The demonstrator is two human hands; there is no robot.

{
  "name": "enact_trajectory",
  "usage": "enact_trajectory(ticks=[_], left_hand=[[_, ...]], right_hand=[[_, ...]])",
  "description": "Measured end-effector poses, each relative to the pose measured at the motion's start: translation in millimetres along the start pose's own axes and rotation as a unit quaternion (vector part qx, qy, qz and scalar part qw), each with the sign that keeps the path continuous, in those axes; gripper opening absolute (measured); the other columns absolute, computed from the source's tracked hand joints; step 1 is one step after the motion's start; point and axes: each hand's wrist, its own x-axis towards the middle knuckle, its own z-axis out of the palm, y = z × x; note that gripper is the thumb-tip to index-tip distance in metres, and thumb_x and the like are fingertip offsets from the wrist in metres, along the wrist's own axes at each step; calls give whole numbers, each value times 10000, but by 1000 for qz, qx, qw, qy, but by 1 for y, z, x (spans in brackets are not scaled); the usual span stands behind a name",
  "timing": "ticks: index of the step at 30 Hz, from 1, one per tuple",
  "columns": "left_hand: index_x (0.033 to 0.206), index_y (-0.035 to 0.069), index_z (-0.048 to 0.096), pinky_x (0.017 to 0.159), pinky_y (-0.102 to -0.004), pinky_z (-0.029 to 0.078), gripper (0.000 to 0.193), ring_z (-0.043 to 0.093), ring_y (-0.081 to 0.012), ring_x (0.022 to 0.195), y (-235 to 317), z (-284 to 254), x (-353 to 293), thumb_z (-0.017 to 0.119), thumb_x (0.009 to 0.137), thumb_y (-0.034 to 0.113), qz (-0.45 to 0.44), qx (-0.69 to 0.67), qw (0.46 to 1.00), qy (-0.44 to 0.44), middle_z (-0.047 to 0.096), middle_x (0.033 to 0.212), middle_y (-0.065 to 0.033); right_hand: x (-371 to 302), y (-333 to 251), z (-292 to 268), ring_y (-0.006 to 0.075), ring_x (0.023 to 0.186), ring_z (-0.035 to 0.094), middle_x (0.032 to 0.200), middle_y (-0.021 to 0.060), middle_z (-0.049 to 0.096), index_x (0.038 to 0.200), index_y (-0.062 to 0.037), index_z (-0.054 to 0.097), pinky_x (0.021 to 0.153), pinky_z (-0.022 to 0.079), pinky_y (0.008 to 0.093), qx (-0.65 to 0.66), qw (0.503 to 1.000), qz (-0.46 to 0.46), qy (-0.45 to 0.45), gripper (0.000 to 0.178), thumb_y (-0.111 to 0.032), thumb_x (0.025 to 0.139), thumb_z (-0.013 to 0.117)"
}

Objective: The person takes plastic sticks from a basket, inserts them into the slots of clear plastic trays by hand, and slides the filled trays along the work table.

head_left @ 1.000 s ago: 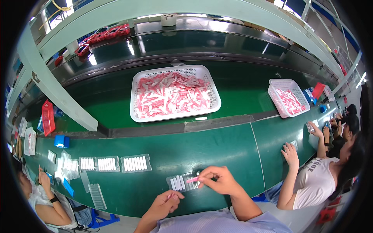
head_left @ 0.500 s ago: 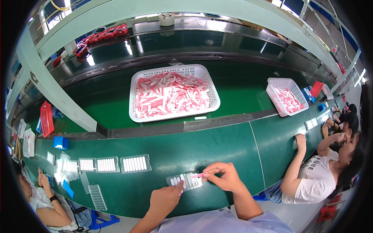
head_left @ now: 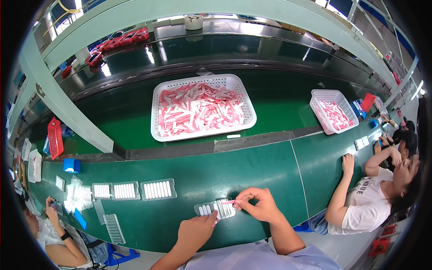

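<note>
A clear plastic tray with several slots lies on the green bench in front of me. White slim sticks fill its left slots; the right slots look unfilled. Between thumb and fingertips, my right hand pinches a slim pink stick over the tray's upper right. My left hand rests at the tray's lower edge, its index finger reaching onto the slots. Its other fingers are curled, and a bit of pink shows at them, too small to make out.
Beyond the bench edge stands a white basket heaped with pink and white pieces. Filled trays and an unfilled tray lie to the left. A smaller basket stands right. People sit on both sides.
My left hand has shifted slightly right along the tray, its index finger now nearer the middle slots. My right hand stays nearly in place with the pink stick.
</note>
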Motion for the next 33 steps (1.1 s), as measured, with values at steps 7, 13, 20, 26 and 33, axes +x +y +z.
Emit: enact_trajectory(ticks=[7,13,20,26,33], left_hand=[[1151,178,744,474,-343,485,291,670,-187,589,-1,-4,-1,752,888,304,2,1,1000,28,652,692,10],[1139,182,742,469,-342,482,272,661,-183,569,-4,-4,-6,750,895,301,9,-19,999,27,644,666,17],[1167,179,736,479,-356,485,299,659,-191,570,-2,-6,3,749,895,302,14,-16,1000,-18,639,633,6],[1207,194,757,499,-360,493,330,653,-204,572,-8,-12,5,750,890,287,32,-78,996,37,653,651,-9],[1186,172,768,522,-357,494,318,655,-199,583,-10,-4,2,761,879,252,3,-63,998,13,653,664,-6]], right_hand=[[2,5,1,74,722,636,815,26,730,978,4,733,671,513,246,-60,998,-20,10,82,-60,936,763],[0,14,8,33,672,540,741,-42,629,973,-5,726,608,447,222,-38,993,96,-64,72,-72,954,745],[2,17,12,23,676,559,784,-31,647,1006,5,680,606,442,197,111,987,115,-16,69,-58,989,699],[4,7,10,58,674,616,775,26,684,995,24,669,622,492,206,133,983,122,27,46,-18,981,682],[10,14,6,29,679,580,765,-21,666,927,-4,687,609,466,219,80,992,95,-23,65,-45,957,727]])
